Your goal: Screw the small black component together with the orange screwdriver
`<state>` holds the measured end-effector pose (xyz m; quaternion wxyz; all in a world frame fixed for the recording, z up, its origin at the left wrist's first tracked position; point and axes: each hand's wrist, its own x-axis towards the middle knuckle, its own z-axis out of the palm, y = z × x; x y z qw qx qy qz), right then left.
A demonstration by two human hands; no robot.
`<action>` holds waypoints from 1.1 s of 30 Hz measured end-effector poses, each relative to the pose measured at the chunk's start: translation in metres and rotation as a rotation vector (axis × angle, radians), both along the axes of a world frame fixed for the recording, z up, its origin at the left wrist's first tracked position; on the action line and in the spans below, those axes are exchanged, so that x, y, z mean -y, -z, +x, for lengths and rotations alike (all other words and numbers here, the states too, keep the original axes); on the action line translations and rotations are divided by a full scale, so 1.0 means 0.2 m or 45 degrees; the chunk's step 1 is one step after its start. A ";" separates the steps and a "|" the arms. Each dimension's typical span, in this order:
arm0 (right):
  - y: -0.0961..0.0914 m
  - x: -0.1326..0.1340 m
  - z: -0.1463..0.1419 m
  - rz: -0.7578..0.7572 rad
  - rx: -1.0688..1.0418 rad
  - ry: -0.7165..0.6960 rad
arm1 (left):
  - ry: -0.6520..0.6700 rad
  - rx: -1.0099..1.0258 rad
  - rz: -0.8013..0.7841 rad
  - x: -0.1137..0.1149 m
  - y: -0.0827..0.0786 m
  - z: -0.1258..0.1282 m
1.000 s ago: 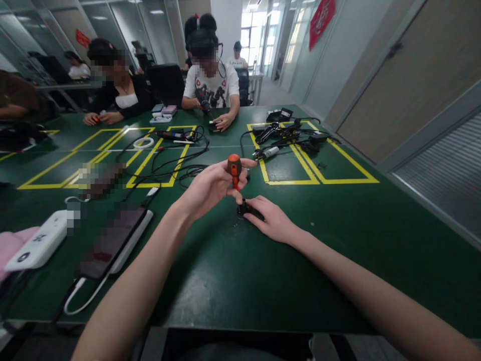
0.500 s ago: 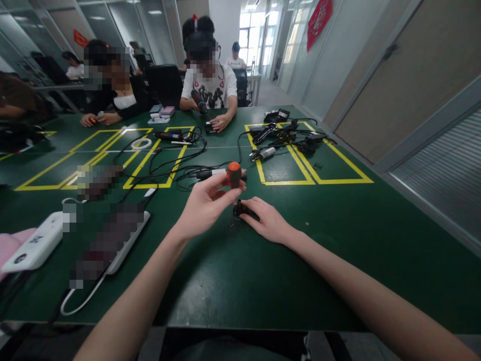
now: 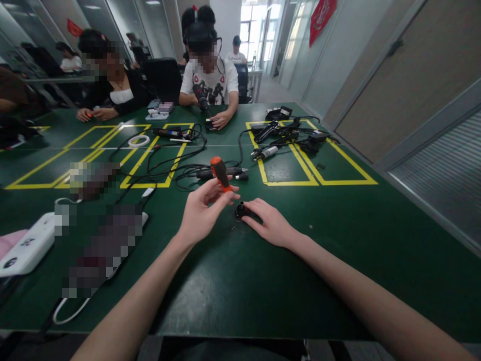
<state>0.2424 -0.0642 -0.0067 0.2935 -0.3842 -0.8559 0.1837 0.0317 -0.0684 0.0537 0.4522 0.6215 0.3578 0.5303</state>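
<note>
Scrwdrvr (image 3: 221, 172) tilted in L grip (image 3: 201, 209), sticking up.

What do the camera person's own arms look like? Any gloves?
The left arm and right arm are bare, with no sleeves in view. The left grip and right grip are ungloved human hands. I see no watch, bracelet or rings.

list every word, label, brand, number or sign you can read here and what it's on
No text can be read with certainty.
Red banner, upper right: markings, too blurred to read.
Farthest seated person's white shirt: a line of lettering, too small to read.
Screwdriver and black part: no lettering can be made out.
</note>
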 end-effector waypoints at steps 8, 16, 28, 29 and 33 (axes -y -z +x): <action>0.00 0.01 0.00 0.027 0.045 -0.021 | -0.019 -0.099 0.067 0.01 0.03 0.00; -0.01 0.01 -0.01 0.019 0.053 -0.008 | -0.092 -0.162 0.141 0.04 0.06 0.01; -0.01 0.01 -0.03 0.048 0.080 -0.052 | -0.177 -0.176 0.194 0.03 0.05 0.02; -0.01 0.01 -0.02 0.055 0.075 -0.054 | -0.164 -0.190 0.205 0.02 0.05 0.02; 0.00 0.00 -0.02 0.079 0.077 -0.049 | -0.098 -0.245 0.231 -0.01 0.04 0.01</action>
